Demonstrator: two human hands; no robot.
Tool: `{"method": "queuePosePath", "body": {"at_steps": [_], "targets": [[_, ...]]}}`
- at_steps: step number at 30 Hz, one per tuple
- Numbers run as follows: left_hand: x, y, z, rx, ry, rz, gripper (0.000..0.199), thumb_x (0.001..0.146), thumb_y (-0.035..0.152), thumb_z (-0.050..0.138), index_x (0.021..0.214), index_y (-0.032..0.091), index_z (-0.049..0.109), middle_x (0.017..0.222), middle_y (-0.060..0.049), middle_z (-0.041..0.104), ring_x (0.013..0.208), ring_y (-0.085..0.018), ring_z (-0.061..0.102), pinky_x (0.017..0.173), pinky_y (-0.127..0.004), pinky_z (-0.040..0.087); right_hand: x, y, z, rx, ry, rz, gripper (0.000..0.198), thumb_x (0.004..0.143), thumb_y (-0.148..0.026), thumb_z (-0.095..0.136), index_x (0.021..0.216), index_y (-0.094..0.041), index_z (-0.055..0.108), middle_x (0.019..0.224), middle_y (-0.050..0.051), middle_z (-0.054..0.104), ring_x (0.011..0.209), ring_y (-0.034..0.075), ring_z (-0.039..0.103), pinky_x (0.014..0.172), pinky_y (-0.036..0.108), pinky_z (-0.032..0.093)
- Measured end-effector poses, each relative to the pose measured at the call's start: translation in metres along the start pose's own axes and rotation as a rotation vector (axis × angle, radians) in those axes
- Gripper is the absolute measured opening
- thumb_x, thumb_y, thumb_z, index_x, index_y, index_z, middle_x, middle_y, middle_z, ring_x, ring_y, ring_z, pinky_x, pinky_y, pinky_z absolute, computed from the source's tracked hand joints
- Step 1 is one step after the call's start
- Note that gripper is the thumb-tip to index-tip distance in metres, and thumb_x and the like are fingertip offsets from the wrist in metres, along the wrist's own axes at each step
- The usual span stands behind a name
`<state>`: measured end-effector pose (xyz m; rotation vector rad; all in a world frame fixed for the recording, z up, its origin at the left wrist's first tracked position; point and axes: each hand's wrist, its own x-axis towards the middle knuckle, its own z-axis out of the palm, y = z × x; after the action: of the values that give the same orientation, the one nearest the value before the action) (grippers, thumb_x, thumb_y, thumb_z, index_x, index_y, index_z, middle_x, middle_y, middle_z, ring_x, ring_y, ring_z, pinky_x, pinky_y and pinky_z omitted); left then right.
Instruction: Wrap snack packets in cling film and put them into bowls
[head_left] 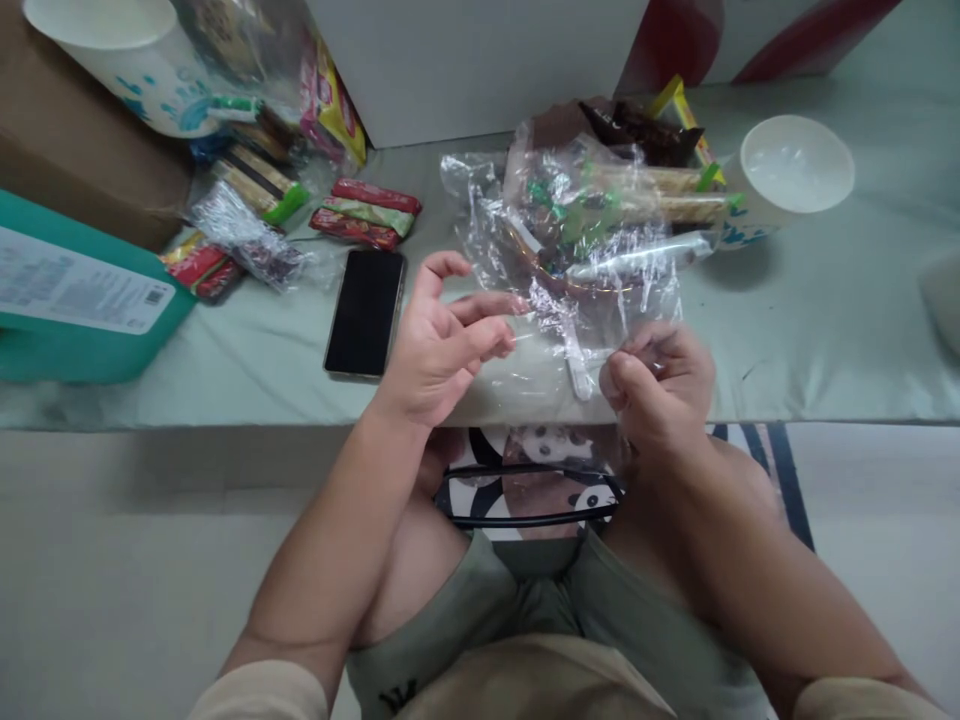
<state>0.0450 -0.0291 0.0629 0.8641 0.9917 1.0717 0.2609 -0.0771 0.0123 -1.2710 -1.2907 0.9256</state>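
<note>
Fingers of the right hand (664, 385) pinch the clear plastic film (529, 385) spread toward the parted, half-curled left hand (439, 350), whose hold I cannot tell; handling looks midway, red-wrapped packets (365, 212) beyond the left fingers seemingly unopened.

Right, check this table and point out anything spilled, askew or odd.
The crumpled clear plastic looks untidy: from this view it sprawls across part of the snack packets, its near side pinched in the right hand. I see no obvious spill, and the white cup stands upright.
</note>
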Motion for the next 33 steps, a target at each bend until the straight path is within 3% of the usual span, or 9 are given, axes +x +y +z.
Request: {"method": "queuePosePath", "body": {"at_steps": [4, 7, 9, 11, 14, 18, 23, 28, 33], "targets": [[-0.003, 0.000, -0.005, -0.022, 0.097, 0.064, 0.054, 0.067, 0.052, 0.086, 0.108, 0.031, 0.058, 0.097, -0.002, 0.079, 0.089, -0.022, 0.076, 0.077, -0.034, 0.060, -0.003, -0.004, 0.003, 0.153, 0.047, 0.055, 0.028, 0.085, -0.043, 0.072, 0.082, -0.025, 0.051, 0.050, -0.010, 0.037, 0.036, 0.007, 0.031, 0.036, 0.025, 0.024], [-0.009, -0.003, -0.008, -0.084, -0.188, -0.152, 0.062, 0.069, 0.072, 0.075, 0.106, 0.023, 0.071, 0.110, -0.012, 0.080, 0.106, -0.029, 0.076, 0.086, -0.039, 0.061, -0.006, -0.010, 0.004, 0.201, 0.059, 0.043, 0.032, 0.084, -0.046, 0.074, 0.080, -0.026, 0.049, 0.049, -0.010, 0.036, 0.036, 0.008, 0.031, 0.035, 0.025, 0.024], [-0.015, -0.004, -0.006, 0.001, -0.441, -0.248, 0.057, 0.068, 0.068, 0.080, 0.103, 0.022, 0.078, 0.111, -0.012, 0.081, 0.110, -0.031, 0.075, 0.094, -0.041, 0.060, -0.008, -0.015, 0.003, 0.208, 0.073, 0.048, 0.035, 0.083, -0.048, 0.076, 0.080, -0.026, 0.048, 0.048, -0.010, 0.036, 0.035, 0.008, 0.032, 0.035, 0.025, 0.025], [-0.024, -0.005, 0.001, 0.143, -0.530, -0.214, 0.037, 0.072, 0.053, 0.085, 0.094, 0.023, 0.082, 0.104, -0.010, 0.082, 0.105, -0.029, 0.077, 0.096, -0.041, 0.060, -0.011, -0.019, 0.001, 0.192, 0.077, 0.062, 0.038, 0.082, -0.051, 0.077, 0.079, -0.026, 0.048, 0.049, -0.010, 0.037, 0.035, 0.008, 0.034, 0.035, 0.025, 0.027], [-0.043, -0.008, 0.010, 0.257, -0.380, -0.088, 0.020, 0.079, 0.043, 0.081, 0.080, 0.022, 0.082, 0.092, -0.008, 0.082, 0.095, -0.026, 0.078, 0.091, -0.038, 0.062, -0.022, -0.024, -0.008, 0.164, 0.052, 0.081, 0.035, 0.084, -0.053, 0.075, 0.082, -0.026, 0.052, 0.049, -0.008, 0.042, 0.036, 0.009, 0.040, 0.035, 0.025, 0.030], [-0.081, -0.021, 0.013, 0.322, -0.251, -0.055, 0.011, 0.076, 0.034, 0.082, 0.078, 0.023, 0.082, 0.086, -0.008, 0.081, 0.082, -0.022, 0.076, 0.076, -0.033, 0.063, -0.056, -0.025, -0.023, 0.127, -0.011, 0.224, 0.024, 0.092, -0.048, 0.067, 0.101, -0.027, 0.061, 0.056, -0.006, 0.055, 0.043, 0.012, 0.056, 0.039, 0.024, 0.041], [-0.136, -0.045, 0.012, 0.308, -0.049, 0.065, 0.008, 0.083, 0.026, 0.075, 0.078, 0.026, 0.082, 0.086, -0.006, 0.081, 0.085, -0.020, 0.075, 0.081, -0.035, 0.063, -0.116, -0.027, -0.037, 0.232, 0.026, 0.371, 0.035, 0.087, -0.045, 0.074, 0.111, -0.025, 0.059, 0.057, -0.008, 0.059, 0.045, 0.012, 0.059, 0.046, 0.023, 0.051], [-0.166, -0.067, 0.006, 0.471, 0.004, 0.421, 0.014, 0.083, 0.020, 0.072, 0.083, 0.031, 0.081, 0.093, -0.005, 0.070, 0.089, -0.018, 0.069, 0.077, -0.034, 0.062, -0.154, -0.038, -0.055, 0.218, -0.026, 0.294, 0.048, 0.088, -0.038, 0.076, 0.128, -0.032, 0.050, 0.067, -0.008, 0.066, 0.048, 0.013, 0.064, 0.048, 0.024, 0.056], [-0.178, -0.070, -0.004, 0.726, 0.120, 0.605, 0.013, 0.076, 0.021, 0.077, 0.080, 0.032, 0.081, 0.149, -0.002, 0.051, 0.143, -0.031, 0.049, 0.116, -0.048, 0.048, -0.156, -0.052, -0.072, -0.033, -0.282, -0.011, 0.048, 0.084, -0.020, 0.077, 0.128, -0.032, 0.060, 0.092, 0.001, 0.076, 0.072, 0.017, 0.074, 0.061, 0.028, 0.061]]}}
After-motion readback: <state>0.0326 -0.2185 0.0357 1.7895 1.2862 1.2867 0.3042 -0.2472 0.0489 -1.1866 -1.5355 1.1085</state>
